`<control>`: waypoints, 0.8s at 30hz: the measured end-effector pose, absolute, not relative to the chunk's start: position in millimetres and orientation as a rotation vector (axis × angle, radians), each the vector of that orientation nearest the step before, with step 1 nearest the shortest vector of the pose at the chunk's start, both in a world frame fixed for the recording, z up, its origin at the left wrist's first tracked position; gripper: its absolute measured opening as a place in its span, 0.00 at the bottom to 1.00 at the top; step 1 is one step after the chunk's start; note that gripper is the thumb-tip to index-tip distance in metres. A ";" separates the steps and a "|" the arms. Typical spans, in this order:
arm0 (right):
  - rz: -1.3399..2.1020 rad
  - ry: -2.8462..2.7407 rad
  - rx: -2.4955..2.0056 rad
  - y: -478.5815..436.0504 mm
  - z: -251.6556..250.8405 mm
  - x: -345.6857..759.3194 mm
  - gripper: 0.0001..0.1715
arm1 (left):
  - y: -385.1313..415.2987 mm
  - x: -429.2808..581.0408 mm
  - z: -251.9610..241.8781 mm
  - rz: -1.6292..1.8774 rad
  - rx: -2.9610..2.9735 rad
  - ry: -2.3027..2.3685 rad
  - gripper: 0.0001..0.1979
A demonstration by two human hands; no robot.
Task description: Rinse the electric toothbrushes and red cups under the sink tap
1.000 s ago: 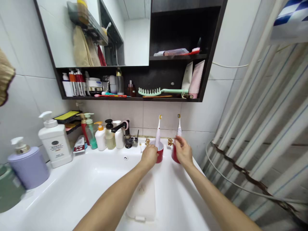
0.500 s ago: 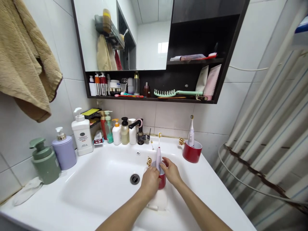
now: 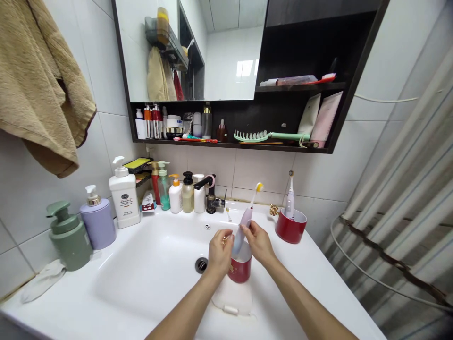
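My right hand (image 3: 260, 242) grips an electric toothbrush (image 3: 244, 221), pink fading to pale blue, tilted with its yellow-bristled head up and right. The toothbrush's lower end is over or in the mouth of a red cup (image 3: 240, 271) with a white inside. My left hand (image 3: 220, 250) is closed at the cup's left side, its fingers around a gold ornament (image 3: 224, 240) there, mostly hidden. Below the cup lies a white, flat, lid-like piece (image 3: 233, 297) on the sink's right part. A second red cup (image 3: 290, 230) on the right holds another electric toothbrush (image 3: 290, 203).
Behind the white basin (image 3: 141, 278) stand a black faucet (image 3: 211, 196) and several pump bottles (image 3: 176, 196). A lilac bottle (image 3: 98, 224) and a green bottle (image 3: 70, 241) stand left. Above hangs a mirror cabinet (image 3: 226, 147). A towel (image 3: 42, 85) hangs left.
The toothbrush has risen and tilted right in my right hand. My left hand has moved up to the gold ornament, and more of the cup shows. The view has shifted slightly.
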State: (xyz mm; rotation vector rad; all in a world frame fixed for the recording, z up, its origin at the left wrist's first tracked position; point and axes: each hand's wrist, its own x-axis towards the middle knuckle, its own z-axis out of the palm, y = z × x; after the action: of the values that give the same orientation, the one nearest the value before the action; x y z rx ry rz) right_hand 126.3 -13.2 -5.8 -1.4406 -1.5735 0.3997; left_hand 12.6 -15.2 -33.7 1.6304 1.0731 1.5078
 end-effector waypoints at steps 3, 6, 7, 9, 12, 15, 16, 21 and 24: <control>0.361 -1.581 -1.401 -35.5 13.4 125.1 0.15 | -13.9 13.4 -10.8 1.558 1.291 0.897 0.12; 0.410 -1.655 -1.369 -61.7 15.7 122.9 0.15 | -17.0 17.0 1.4 1.479 1.059 0.643 0.15; 0.455 -1.673 -1.370 -69.0 12.4 121.9 0.15 | -18.2 18.3 1.5 1.421 1.010 0.576 0.15; 0.599 -1.673 -1.375 -79.4 2.4 119.9 0.17 | -19.7 20.2 -3.4 1.316 0.939 0.509 0.13; 0.931 -1.656 -1.346 -83.8 -12.4 117.7 0.16 | -18.6 20.9 -15.4 1.296 0.824 0.554 0.11; 1.001 -1.673 -1.381 -80.7 -18.9 116.9 0.14 | -15.8 20.3 -21.5 1.350 0.721 0.606 0.11; 0.936 -1.678 -1.406 -79.4 -19.4 116.6 0.13 | -15.2 20.2 -21.7 1.361 0.701 0.613 0.11; 0.913 -1.636 -1.397 -77.9 -22.1 112.6 0.14 | -14.4 21.6 -19.9 1.395 0.634 0.645 0.10; 1.215 -1.541 -1.357 -78.8 -26.5 109.4 0.17 | -14.6 22.3 -20.2 1.399 0.579 0.661 0.07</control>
State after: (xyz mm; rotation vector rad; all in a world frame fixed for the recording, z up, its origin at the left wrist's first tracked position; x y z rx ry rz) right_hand 109.4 -78.8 -26.5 -1.3572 -1.5410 1.2153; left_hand 22.3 -14.6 -20.2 0.5793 0.6608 1.3992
